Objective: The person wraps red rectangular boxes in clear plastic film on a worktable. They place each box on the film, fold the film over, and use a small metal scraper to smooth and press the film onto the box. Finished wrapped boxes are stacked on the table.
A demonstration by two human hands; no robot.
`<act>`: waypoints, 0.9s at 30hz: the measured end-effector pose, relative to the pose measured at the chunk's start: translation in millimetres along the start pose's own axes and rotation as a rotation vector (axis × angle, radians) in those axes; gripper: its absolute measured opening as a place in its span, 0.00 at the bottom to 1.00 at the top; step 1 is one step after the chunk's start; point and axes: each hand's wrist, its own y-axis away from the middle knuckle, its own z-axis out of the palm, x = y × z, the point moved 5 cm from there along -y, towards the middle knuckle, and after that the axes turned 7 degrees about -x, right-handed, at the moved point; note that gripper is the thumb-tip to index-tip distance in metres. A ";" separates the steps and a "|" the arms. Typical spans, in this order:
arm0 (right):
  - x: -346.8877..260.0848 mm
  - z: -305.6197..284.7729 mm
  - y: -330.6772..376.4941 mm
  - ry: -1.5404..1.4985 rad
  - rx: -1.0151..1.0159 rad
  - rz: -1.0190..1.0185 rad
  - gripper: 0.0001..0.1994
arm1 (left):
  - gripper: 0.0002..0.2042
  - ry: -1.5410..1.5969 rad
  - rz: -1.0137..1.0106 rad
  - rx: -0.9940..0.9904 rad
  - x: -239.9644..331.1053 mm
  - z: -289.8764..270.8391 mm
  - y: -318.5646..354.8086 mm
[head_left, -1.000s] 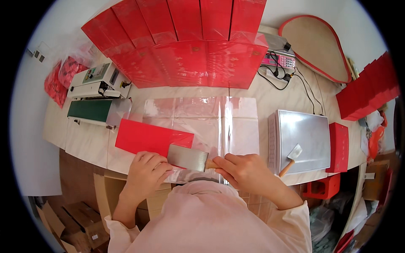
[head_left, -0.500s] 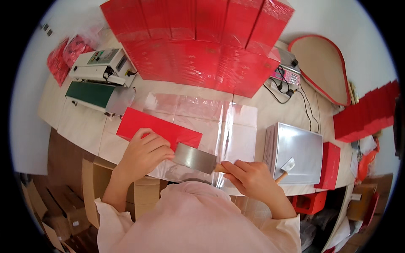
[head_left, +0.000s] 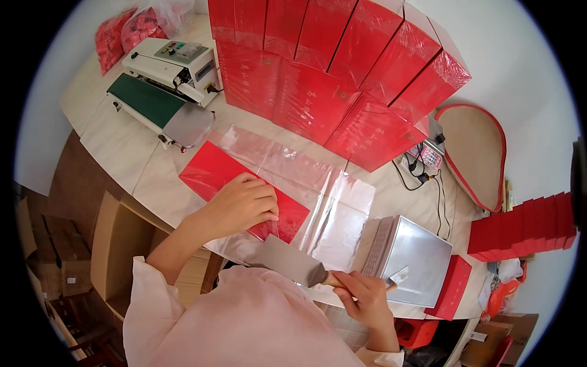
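A long red box point(head_left: 214, 168) lies aslant on a sheet of clear film point(head_left: 342, 205) spread over the table. My left hand point(head_left: 244, 205) rests on top of the box with its fingers bent and pressed together near the front edge; what lies under the fingertips is partly hidden. In my right hand point(head_left: 367, 300), closed around a wooden handle, is a scraper point(head_left: 287, 260) with a broad flat metal blade. The blade points left, just in front of the box's near end.
Wrapped red boxes point(head_left: 312, 101) stand stacked at the back. A band sealing machine point(head_left: 165, 67) occupies the left. At right are a metal-topped heating plate point(head_left: 419, 260) with a small scraper point(head_left: 398, 276) on it, loose cables point(head_left: 437, 196) and more red boxes point(head_left: 520, 229).
My left hand has moved from the box's near side onto its top. The scraper has swung lower, its blade nearer my body. The whole view has turned with my head.
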 end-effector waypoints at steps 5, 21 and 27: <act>-5.9 8.8 -16.9 0.149 -0.004 -0.013 0.14 | 0.05 0.075 -0.058 0.130 -8.7 4.9 2.1; 12.2 -3.8 -53.4 0.292 -0.029 -0.022 0.13 | 0.10 0.370 -0.346 0.248 -27.2 -1.9 5.0; 16.3 -3.8 -60.5 0.283 -0.033 -0.025 0.13 | 0.21 -0.005 -0.089 0.236 -6.9 -22.3 -21.8</act>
